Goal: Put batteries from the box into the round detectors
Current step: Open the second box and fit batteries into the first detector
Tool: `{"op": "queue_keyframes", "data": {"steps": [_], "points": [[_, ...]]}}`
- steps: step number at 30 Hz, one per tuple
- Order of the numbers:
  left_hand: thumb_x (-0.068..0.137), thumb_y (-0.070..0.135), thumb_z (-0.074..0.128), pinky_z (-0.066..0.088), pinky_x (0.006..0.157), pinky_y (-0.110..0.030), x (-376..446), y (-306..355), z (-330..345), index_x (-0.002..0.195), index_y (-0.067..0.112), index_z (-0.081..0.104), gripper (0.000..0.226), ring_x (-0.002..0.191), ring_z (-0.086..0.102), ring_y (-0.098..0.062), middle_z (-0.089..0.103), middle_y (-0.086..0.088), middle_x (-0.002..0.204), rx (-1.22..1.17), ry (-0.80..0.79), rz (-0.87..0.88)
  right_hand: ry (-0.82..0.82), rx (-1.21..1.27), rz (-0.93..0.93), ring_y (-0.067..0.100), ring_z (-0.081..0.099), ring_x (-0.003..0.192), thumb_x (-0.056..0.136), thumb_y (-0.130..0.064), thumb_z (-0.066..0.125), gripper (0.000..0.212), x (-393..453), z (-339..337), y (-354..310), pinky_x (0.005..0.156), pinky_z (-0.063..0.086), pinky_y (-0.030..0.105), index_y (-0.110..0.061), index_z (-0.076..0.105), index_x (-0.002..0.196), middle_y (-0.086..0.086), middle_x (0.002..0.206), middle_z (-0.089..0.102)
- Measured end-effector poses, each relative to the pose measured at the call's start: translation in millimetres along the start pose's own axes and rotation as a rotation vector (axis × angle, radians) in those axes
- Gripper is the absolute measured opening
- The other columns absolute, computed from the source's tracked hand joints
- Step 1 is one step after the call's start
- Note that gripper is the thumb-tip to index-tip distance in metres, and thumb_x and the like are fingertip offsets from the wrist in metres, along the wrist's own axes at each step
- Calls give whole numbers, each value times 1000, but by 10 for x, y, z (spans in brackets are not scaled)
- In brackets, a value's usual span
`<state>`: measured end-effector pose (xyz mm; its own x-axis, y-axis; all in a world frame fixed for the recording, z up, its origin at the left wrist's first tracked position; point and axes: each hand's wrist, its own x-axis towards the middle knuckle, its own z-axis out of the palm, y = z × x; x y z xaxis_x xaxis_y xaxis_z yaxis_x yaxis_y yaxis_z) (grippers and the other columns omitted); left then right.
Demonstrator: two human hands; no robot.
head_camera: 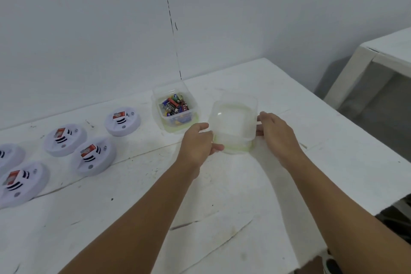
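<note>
A clear plastic box (190,104) stands open near the wall, with several batteries (174,104) inside. Just right of it, both hands hold its clear lid (233,122) a little above the table. My left hand (198,142) grips the lid's left edge with thumb and fingers. My right hand (275,133) holds the right edge. Several round white detectors lie on the left, the nearest to the box (122,120), then others (65,139) (93,155) (21,183), each with a red-labelled battery in it.
The white table (222,207) is scuffed, and its right edge runs close by my right arm. Another white table (387,51) stands further right across a gap. The white wall rises directly behind the box.
</note>
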<state>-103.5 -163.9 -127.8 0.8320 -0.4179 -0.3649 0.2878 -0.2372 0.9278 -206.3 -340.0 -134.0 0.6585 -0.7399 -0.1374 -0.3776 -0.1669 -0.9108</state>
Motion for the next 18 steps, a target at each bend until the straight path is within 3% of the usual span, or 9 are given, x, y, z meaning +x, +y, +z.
{"op": "queue_keyframes", "data": {"steps": [4,7,9,11,13,15,16,18], "points": [[105,10,43,50,63,-22,29,47,140,147,13,48,42,81,79,-18,68,-4,123,-53,-26,-16,-82,-21,-23,17,58,105,104,-58,33,42,177,34,-155,80,42,37,-29,58,121,-5,116,63],[105,10,38,46,62,-22,57,93,254,148,14,46,43,88,79,-22,65,5,119,-95,-35,-26,-128,-18,-30,22,54,115,104,-60,31,44,373,117,-218,90,43,40,-33,48,134,-2,129,56],[104,13,37,46,65,-23,127,103,325,153,16,41,49,90,79,-20,64,1,127,-95,-42,-30,-128,-22,-36,25,53,122,102,-61,30,49,501,195,-252,104,43,47,-34,43,140,1,138,56],[102,15,36,46,68,-24,184,119,394,156,19,38,55,92,78,-19,65,-3,132,-88,-45,-25,-128,-11,-46,26,52,126,103,-60,31,54,619,268,-274,103,42,44,-32,38,149,4,144,55],[100,14,34,46,71,-25,229,141,449,157,21,37,57,96,78,-20,72,-1,122,-81,-20,-31,-137,10,-62,26,52,125,105,-60,31,57,723,316,-292,97,40,40,-30,34,153,6,145,54],[100,11,33,47,77,-28,258,181,501,158,22,33,60,100,77,-22,76,6,97,-94,8,-31,-138,31,-60,24,53,122,105,-61,31,58,820,339,-316,97,40,40,-29,33,154,7,145,55],[101,10,32,47,79,-29,257,210,520,160,22,30,61,101,76,-23,74,6,94,-101,18,-31,-138,36,-54,25,53,123,104,-61,31,59,873,346,-322,99,42,42,-29,32,154,6,145,55],[102,10,31,48,77,-28,270,263,548,162,21,25,61,96,77,-21,64,-2,124,-115,21,-21,-138,40,-44,26,53,127,103,-62,32,59,964,359,-345,105,43,45,-30,32,153,6,146,55]]}}
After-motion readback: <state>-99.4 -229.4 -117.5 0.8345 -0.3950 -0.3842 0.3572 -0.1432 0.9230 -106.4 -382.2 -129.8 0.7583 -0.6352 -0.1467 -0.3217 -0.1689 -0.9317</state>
